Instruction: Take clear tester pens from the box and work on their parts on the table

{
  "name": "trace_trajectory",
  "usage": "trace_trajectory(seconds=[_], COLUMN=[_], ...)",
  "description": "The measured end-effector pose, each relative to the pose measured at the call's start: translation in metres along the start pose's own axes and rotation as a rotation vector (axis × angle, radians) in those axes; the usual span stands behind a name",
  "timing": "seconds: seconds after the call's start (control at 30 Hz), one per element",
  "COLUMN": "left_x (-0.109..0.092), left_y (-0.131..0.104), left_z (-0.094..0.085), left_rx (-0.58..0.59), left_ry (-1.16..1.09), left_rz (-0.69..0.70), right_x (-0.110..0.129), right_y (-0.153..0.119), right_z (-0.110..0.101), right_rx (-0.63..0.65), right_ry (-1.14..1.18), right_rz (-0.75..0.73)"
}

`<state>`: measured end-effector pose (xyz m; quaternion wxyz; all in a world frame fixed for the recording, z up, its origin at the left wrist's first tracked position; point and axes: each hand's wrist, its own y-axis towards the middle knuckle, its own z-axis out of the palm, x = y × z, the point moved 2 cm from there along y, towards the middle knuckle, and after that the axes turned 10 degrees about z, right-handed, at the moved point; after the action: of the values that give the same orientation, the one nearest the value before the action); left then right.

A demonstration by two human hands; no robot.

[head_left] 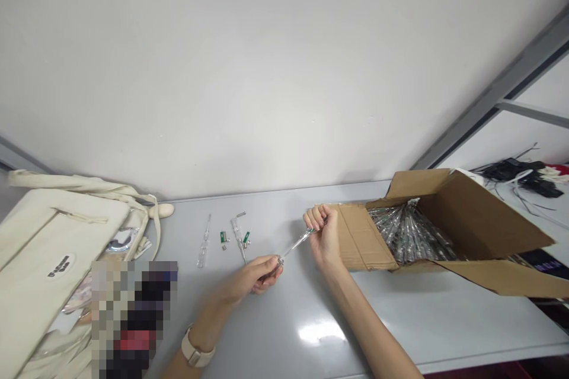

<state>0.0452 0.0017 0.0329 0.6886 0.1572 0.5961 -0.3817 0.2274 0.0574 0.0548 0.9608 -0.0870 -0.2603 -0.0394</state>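
Observation:
Between my hands is a clear screwdriver [297,244] with a thin metal shaft, slanting up to the right. My right hand [323,235] is closed around its clear handle, where a bit of green shows. My left hand [262,275] pinches the other end of the shaft, by a small metallic piece too small to make out. On the grey table [275,331], left of my hands, lie a clear screwdriver [204,243], another clear driver body [238,234], and small green and metal parts [223,237].
An open cardboard box [353,237] holding many clear screwdrivers [406,231] stands right of my right hand. A cream bag [66,237] lies at the left, beside a blurred patch. Black cables [524,174] are at the far right. A wall rises behind the table.

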Motion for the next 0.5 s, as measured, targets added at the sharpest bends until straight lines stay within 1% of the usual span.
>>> trace_trajectory(seconds=[0.13,0.23,0.37,0.5], left_x=[0.0016,0.0007,0.0003,0.0053], left_y=[0.0008,0.0005,-0.0001,0.0012], left_z=[-0.0005,0.0004,0.0016,-0.0021], left_rx=[-0.004,-0.003,0.056,0.112], left_ry=[-0.046,-0.053,-0.123,-0.255], left_rz=[-0.006,-0.011,-0.039,-0.06], right_x=[-0.0002,0.0002,0.0017,0.0041], right_y=[0.0007,0.0006,0.0009,0.002], right_z=[0.0007,0.0021,0.0031,0.0024], right_rx=[-0.006,0.018,0.054,0.045], right_ry=[-0.031,-0.049,-0.101,-0.159], right_rz=[-0.023,-0.041,-0.026,-0.003])
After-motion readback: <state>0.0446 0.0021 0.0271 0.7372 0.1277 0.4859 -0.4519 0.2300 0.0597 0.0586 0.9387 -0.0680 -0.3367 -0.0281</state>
